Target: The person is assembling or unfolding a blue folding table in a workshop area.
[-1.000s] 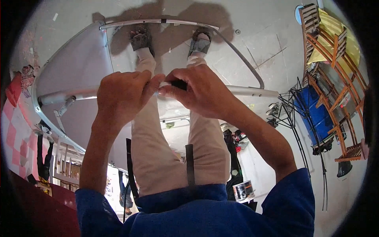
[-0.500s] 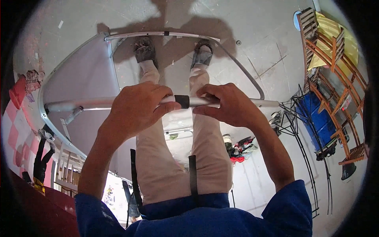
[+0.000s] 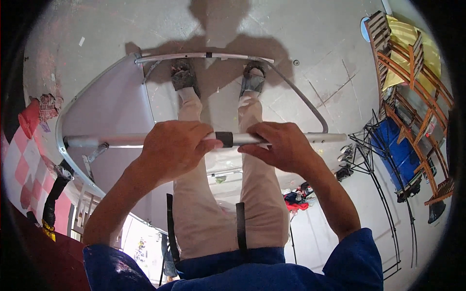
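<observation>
Both hands grip a grey metal pole (image 3: 291,138) that runs level across the middle of the frame. The left hand (image 3: 172,148) wraps it from above, fingers curled tight around it just left of a black band (image 3: 224,139) on the pole. The right hand (image 3: 286,145) sits just right of that band, fingers closed over the pole, thumb underneath. The band lies in the gap between the two hands, where two lengths of pole seem to meet.

The pole's left end reaches a curved metal frame (image 3: 63,145) carrying pale grey fabric (image 3: 111,111), which fills the left centre of the frame. A second bent pole (image 3: 204,56) arcs across the top, past the person's shoes, and down to the right.

Judging by this, the frame is partly put together: the fabric panel and the arc are in place, while the joint at the band is in hand and looks closed or nearly so. Whether it is locked cannot be told. Wooden chairs (image 3: 407,63) stand at the upper right.
</observation>
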`<state>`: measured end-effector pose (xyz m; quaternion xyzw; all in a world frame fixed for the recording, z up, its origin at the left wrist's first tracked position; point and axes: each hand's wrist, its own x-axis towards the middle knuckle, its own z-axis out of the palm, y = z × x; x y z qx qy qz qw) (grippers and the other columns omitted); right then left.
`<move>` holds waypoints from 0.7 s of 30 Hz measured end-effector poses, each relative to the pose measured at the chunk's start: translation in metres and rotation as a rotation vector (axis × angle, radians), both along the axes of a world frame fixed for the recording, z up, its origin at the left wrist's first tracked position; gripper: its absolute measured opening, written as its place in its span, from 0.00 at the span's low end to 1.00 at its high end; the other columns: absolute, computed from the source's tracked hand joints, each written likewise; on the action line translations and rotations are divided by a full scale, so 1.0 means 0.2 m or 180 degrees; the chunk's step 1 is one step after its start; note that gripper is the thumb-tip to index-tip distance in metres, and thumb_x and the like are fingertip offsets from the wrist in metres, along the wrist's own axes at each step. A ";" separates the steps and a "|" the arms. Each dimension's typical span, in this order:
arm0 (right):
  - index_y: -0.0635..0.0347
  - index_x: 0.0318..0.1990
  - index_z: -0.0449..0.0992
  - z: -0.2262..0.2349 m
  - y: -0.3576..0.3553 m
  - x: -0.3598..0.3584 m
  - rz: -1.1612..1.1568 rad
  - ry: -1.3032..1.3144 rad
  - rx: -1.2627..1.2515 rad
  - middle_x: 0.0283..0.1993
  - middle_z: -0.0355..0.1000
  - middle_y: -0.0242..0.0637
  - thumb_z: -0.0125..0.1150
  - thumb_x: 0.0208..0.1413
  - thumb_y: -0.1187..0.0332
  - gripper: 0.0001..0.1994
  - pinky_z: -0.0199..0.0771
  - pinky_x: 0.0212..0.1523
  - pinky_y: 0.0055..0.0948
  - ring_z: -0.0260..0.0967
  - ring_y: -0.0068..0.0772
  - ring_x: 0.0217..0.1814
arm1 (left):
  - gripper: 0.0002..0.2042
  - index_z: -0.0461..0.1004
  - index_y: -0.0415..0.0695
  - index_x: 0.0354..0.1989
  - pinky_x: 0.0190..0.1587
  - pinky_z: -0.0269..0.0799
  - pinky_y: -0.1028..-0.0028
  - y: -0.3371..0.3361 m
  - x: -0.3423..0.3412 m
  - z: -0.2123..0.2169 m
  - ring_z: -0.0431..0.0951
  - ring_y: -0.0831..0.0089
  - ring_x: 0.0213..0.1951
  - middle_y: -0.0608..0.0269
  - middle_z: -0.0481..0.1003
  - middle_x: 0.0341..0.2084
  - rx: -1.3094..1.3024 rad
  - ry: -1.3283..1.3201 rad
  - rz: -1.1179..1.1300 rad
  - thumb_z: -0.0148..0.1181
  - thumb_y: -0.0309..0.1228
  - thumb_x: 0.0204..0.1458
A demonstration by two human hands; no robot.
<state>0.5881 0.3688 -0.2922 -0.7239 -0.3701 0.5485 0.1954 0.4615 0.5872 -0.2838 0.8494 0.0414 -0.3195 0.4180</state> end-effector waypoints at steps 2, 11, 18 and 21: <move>0.59 0.36 0.75 0.00 -0.04 0.02 -0.0075 0.0021 -0.0034 0.30 0.76 0.39 0.61 0.52 0.48 0.21 0.73 0.28 0.37 0.75 0.40 0.27 | 0.14 0.76 0.44 0.30 0.27 0.72 0.68 0.02 -0.02 0.00 0.76 0.69 0.22 0.61 0.76 0.22 0.0040 -0.0160 -0.0034 0.56 0.44 0.56; 0.58 0.39 0.77 0.07 -0.26 0.08 -0.0156 -0.0628 -0.0326 0.32 0.75 0.35 0.69 0.47 0.56 0.18 0.70 0.40 0.35 0.72 0.35 0.37 | 0.15 0.74 0.44 0.35 0.24 0.70 0.68 0.01 -0.02 -0.02 0.75 0.68 0.22 0.62 0.74 0.22 -0.0021 -0.0399 -0.0224 0.55 0.44 0.57; 0.51 0.50 0.74 0.15 -0.61 0.22 -0.0553 -0.1003 -0.0376 0.44 0.74 0.34 0.67 0.48 0.60 0.20 0.57 0.64 0.43 0.69 0.34 0.51 | 0.11 0.73 0.41 0.40 0.32 0.69 0.64 -0.04 0.00 0.01 0.74 0.63 0.25 0.59 0.74 0.24 0.0093 -0.0304 0.0034 0.55 0.37 0.56; 0.50 0.50 0.74 0.13 -0.66 0.24 -0.0909 -0.1232 -0.0462 0.45 0.74 0.34 0.67 0.49 0.60 0.20 0.49 0.69 0.46 0.70 0.33 0.53 | 0.12 0.73 0.40 0.42 0.40 0.68 0.61 -0.01 -0.05 0.04 0.74 0.60 0.29 0.58 0.74 0.25 0.0542 -0.0268 0.0095 0.57 0.35 0.55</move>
